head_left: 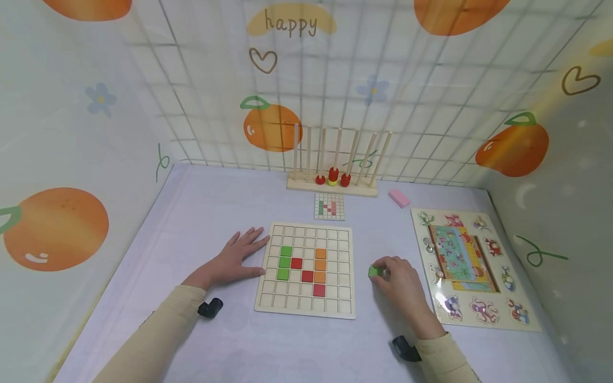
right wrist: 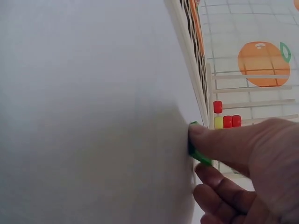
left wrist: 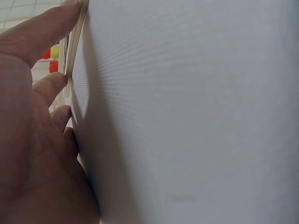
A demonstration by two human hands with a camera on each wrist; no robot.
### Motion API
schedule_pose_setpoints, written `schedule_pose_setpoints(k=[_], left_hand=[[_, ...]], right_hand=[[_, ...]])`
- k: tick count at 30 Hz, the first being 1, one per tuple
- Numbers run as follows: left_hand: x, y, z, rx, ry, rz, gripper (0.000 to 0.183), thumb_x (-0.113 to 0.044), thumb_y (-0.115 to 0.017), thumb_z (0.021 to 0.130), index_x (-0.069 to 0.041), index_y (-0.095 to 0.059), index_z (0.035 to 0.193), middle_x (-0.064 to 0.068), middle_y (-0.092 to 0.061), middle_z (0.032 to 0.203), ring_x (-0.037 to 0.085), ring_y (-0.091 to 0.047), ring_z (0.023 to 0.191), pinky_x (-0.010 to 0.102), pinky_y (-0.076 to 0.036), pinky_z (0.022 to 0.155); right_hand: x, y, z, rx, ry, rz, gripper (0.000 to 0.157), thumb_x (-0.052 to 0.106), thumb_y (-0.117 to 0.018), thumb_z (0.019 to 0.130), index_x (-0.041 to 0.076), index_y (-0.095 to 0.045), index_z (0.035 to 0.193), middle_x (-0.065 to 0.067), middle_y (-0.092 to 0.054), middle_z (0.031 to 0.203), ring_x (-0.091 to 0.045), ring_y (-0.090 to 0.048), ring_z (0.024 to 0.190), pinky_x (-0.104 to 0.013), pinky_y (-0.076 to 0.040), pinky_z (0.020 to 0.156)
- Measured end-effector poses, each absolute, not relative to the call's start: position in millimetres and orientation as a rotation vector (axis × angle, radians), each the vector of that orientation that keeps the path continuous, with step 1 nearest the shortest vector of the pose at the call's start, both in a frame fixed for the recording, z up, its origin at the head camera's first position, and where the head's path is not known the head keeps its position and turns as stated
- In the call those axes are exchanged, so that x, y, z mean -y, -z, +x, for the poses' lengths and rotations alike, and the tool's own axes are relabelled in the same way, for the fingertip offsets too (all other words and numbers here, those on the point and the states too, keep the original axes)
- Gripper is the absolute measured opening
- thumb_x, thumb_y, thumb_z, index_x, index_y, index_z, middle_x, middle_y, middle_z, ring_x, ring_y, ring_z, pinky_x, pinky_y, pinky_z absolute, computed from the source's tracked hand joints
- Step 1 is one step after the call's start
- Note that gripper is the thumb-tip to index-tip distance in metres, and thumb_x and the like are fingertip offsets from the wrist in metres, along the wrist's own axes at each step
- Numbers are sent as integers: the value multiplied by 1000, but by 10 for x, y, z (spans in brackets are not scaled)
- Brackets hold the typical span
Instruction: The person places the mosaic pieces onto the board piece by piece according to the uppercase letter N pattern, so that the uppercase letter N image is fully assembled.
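Observation:
A wooden grid board (head_left: 306, 234) lies on the table, with green tiles (head_left: 284, 263), red tiles (head_left: 307, 276) and orange tiles (head_left: 320, 264) in some of its squares. My left hand (head_left: 235, 259) is spread flat at the board's left side, thumb and fingertips touching its edge. To the right of the board, my right hand (head_left: 401, 279) pinches a green block (right wrist: 200, 151) between thumb and fingers, close to the table surface. Behind the board sits a small pattern card (head_left: 329, 206) with a similar coloured grid.
At the back stands a wooden rack of upright pegs (head_left: 332, 186), with red and yellow beads on some. A pink block (head_left: 399, 198) lies to its right. An animal picture puzzle board (head_left: 474, 313) occupies the table's right side. Printed curtains enclose the table.

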State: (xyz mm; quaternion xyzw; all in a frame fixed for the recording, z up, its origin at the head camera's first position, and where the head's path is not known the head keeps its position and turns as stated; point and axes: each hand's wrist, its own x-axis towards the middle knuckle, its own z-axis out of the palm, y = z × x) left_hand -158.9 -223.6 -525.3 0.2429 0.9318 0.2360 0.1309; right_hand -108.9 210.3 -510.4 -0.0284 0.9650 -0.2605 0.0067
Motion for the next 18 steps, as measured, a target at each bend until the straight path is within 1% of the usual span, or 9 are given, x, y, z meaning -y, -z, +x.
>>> schedule_pose_setpoints(k=[4, 7, 10, 13, 18], left_hand=[[2240, 5260, -1590, -2709, -685, 705, 91, -59, -70, 89, -22, -30, 162, 5, -12, 171, 30, -3, 157, 55, 4, 125], [2246, 5269, -1594, -2715, -685, 711, 92, -60, -69, 89, -21, -30, 162, 6, -13, 171, 31, -3, 157, 55, 4, 125], [2246, 5272, -1596, -2713, -683, 712, 92, -60, -69, 89, -21, -30, 162, 5, -13, 171, 30, -3, 157, 55, 4, 125], [2245, 5273, -1599, -2709, -682, 711, 92, -60, -69, 89, -22, -29, 162, 4, -12, 171, 30, -3, 157, 54, 4, 125], [2250, 5279, -1607, -2713, -682, 716, 92, -61, -69, 89, -22, -30, 162, 5, -13, 171, 31, -3, 157, 55, 4, 125]], right_hand=[[-2111, 5109, -1089, -3021, 831, -84, 23, 16, -85, 83, 15, -70, 101, -3, -69, 91, -24, -57, 84, -42, -45, 74], [-2121, 5106, -1077, -3017, 844, -78, 20, 17, -84, 85, 18, -71, 100, -2, -70, 89, -22, -57, 80, -39, -45, 70], [-2134, 5103, -1068, -2998, 883, -67, 17, 17, -80, 88, 18, -72, 102, -3, -71, 91, -22, -59, 83, -41, -49, 73], [-2150, 5099, -1062, -2959, 936, -40, 14, 15, -76, 91, 18, -72, 104, -5, -72, 95, -24, -63, 89, -45, -52, 79], [-2169, 5094, -1049, -2897, 1019, 9, 14, 15, -71, 94, 19, -73, 107, -8, -73, 106, -29, -66, 101, -51, -54, 88]])
